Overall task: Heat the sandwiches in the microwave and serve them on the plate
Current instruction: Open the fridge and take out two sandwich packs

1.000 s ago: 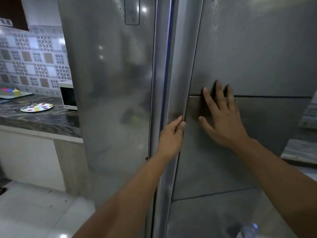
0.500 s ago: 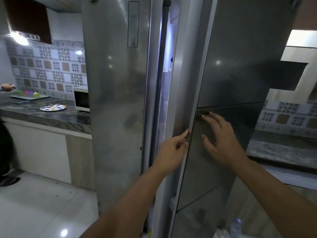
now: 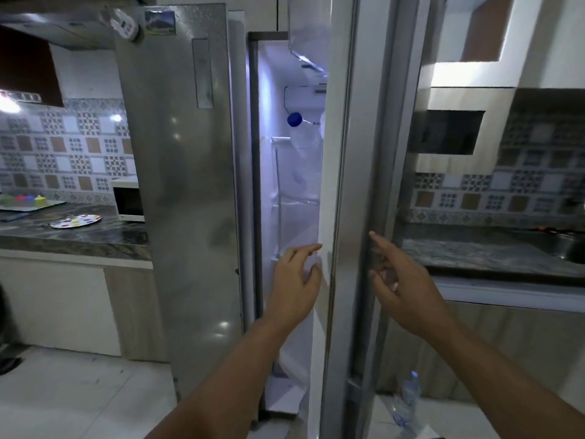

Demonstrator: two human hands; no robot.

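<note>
I count one fridge, one microwave, one plate, two bottles, and two hands.

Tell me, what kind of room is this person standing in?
Most likely a home kitchen. A tall steel fridge stands with its right door swung open, a white microwave and a spotted plate sit on the dark stone counter, and patterned tiles line the wall.

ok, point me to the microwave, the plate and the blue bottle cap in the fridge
microwave (image 3: 128, 201), head view, on its dark door window.
plate (image 3: 76, 221), head view, on its spotted top face.
blue bottle cap (image 3: 294, 119), head view, on the cap's middle.
</note>
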